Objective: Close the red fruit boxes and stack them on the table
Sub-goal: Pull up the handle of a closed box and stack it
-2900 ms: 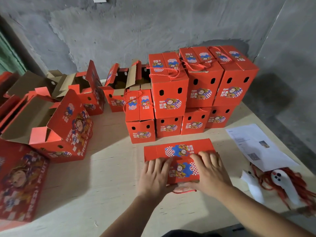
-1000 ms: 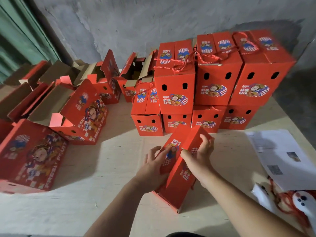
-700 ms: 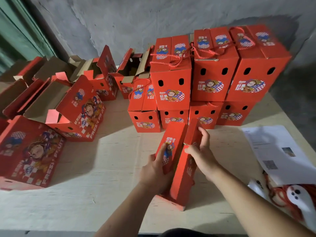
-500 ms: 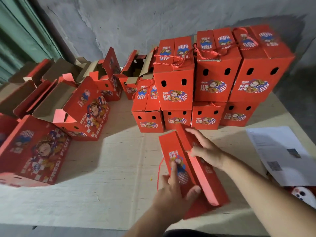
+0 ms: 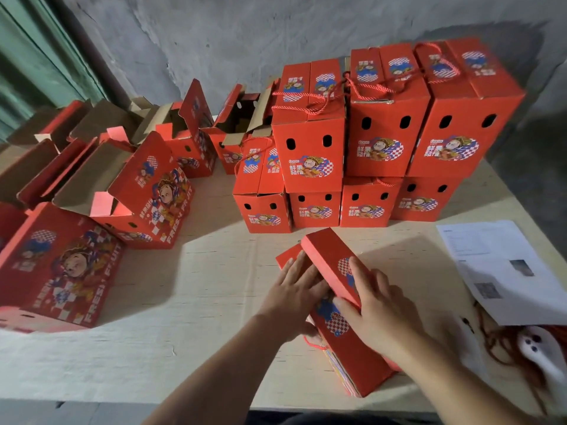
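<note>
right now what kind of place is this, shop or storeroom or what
Probably a storeroom or packing area, not a shop: a bare grey concrete wall, a plain wooden table, and a stack of closed red fruit boxes beside open boxes waiting to be closed.

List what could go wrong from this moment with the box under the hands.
1. The box lies near the table's front edge; pressure from the left hand and right hand could slide it off.
2. Its red cord sticks out underneath and may get pinched.
3. The closed stack stands two high close behind; a bump could topple it.
</note>
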